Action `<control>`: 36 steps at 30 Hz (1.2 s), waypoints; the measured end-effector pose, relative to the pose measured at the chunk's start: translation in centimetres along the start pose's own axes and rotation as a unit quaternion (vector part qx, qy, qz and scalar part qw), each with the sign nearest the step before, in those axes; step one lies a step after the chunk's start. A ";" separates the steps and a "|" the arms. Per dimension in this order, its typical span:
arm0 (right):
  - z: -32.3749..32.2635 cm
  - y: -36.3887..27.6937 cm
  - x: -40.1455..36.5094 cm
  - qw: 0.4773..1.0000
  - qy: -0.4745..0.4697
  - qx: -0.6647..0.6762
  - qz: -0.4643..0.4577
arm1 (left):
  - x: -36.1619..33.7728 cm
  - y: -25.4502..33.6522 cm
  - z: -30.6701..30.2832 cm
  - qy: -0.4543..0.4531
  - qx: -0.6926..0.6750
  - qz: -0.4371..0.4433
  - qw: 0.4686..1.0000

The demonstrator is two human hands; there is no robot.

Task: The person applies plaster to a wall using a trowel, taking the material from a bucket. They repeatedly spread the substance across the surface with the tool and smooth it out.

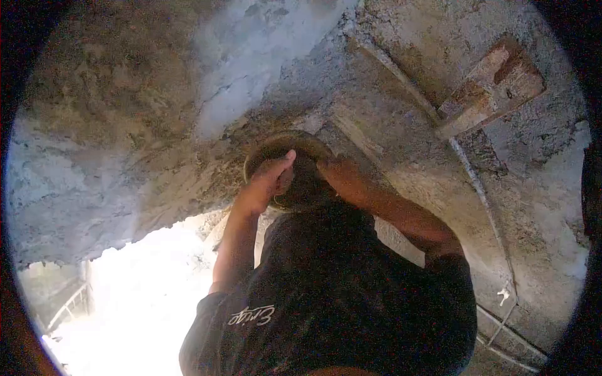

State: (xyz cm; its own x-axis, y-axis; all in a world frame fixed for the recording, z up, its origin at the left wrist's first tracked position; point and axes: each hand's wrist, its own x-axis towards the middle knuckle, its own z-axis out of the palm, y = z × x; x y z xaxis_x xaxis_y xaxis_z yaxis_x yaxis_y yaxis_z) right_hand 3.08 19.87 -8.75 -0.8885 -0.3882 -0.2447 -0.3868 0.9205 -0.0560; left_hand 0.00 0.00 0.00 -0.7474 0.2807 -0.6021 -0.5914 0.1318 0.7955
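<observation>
A round, shallow basin (290,136) with a brownish rim and a dark inside is in front of my torso, at the middle of the head view. At its left side, my left hand (271,180) has its fingers curled, with the thumb stretched up over the dark inside. My right hand (343,180) grips the right side of the rim, its fingertips in shadow. The inside is too dark to show what, if anything, lies there. My black T-shirt (351,294) fills the lower middle.
Rough grey plaster walls (113,169) surround me. On the right, a wooden bracket (495,94) juts from the wall beside a thin pipe (470,172). Pale pipes (511,344) run at lower right. Bright daylight enters through an opening (150,288) at lower left.
</observation>
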 end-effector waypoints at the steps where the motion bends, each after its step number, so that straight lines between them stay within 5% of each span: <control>1: -1.5 0.4 -0.3 0.988 -0.039 0.150 0.003 | -0.1 0.5 0.5 -0.017 -0.004 0.006 1.000; 3: -3.5 0.3 -1.0 0.954 -0.078 0.288 0.005 | -0.3 -0.2 0.6 -0.034 -0.014 0.016 0.999; 6: -6.5 -0.1 -0.9 0.940 -0.161 0.299 0.019 | -0.8 -0.9 0.2 -0.068 -0.006 0.049 0.996; 8: -8.4 -0.2 -0.6 0.973 -0.181 0.085 -0.114 | -0.9 -1.0 0.2 -0.140 0.067 0.084 0.984; 15: -4.5 0.5 3.4 0.936 -0.199 0.230 -0.175 | -2.5 0.6 0.3 -0.135 0.078 0.091 0.984; 17: -5.6 1.6 4.6 0.855 -0.380 0.348 -0.056 | -2.7 1.3 0.2 -0.097 0.081 0.085 0.988; 20: -9.2 3.3 4.4 0.843 -0.396 0.364 0.000 | -1.1 0.0 -1.7 -0.130 0.008 0.044 0.990; 24: -8.9 8.9 2.3 0.816 -0.275 0.505 0.060 | -1.5 -0.2 -2.9 -0.035 -0.019 0.062 0.997; 26: -5.4 13.3 0.8 0.703 -0.248 0.643 0.179 | -1.1 -1.8 -4.4 -0.077 -0.168 0.087 0.979; 29: -2.5 17.8 -1.7 0.670 -0.147 0.688 0.237 | -2.4 -2.9 -4.2 0.042 -0.226 0.076 0.970; 31: -1.8 19.4 -2.7 0.583 -0.083 0.794 0.150 | -0.9 -5.4 -4.4 -0.051 -0.383 0.159 0.909; 35: -2.7 19.6 -1.6 0.402 -0.030 0.914 -0.049 | 1.2 -6.6 -3.3 -0.061 -0.334 0.096 0.935; 36: -3.3 19.3 -1.1 0.366 -0.031 0.927 -0.078 | 2.0 -7.2 -3.6 -0.164 -0.401 0.108 0.895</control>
State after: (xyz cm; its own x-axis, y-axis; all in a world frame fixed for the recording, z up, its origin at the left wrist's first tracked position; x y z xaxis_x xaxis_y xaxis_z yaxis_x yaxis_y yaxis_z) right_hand -4.20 37.88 -6.34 -0.8621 -0.4931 -0.1172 0.4512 -0.6415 -0.6204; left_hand 1.67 -3.85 -7.19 -0.8191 0.4992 -0.2827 -0.5694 -0.6470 0.5071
